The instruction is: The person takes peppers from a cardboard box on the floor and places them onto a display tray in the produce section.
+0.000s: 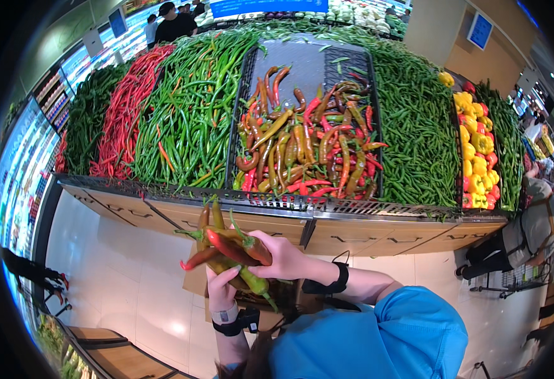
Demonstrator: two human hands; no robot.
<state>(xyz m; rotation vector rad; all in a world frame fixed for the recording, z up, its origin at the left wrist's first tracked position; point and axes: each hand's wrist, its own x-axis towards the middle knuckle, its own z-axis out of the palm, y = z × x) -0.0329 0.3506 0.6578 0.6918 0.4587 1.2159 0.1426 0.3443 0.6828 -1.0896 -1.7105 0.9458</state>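
My left hand [222,284] and my right hand [279,256] together grip a bunch of chili peppers [227,248], red, brownish and green, in front of the produce stand. The fingers wrap the lower and right sides of the bunch, and stems point out several ways. Beyond my hands, a black plastic crate [377,142] on the stand holds many brown, red and olive chili peppers [300,147]; its grey bottom shows at the far end. Below my hands, an open cardboard box [195,279] with dark contents is partly hidden by my arms.
Long green peppers [191,109] and thin red chilies [127,113] lie left of the crate. Small green chilies [414,128] and yellow and red bell peppers [480,156] lie right. A wooden drawer front [343,237] runs below. A person [532,222] stands by a shopping cart [513,279] at right.
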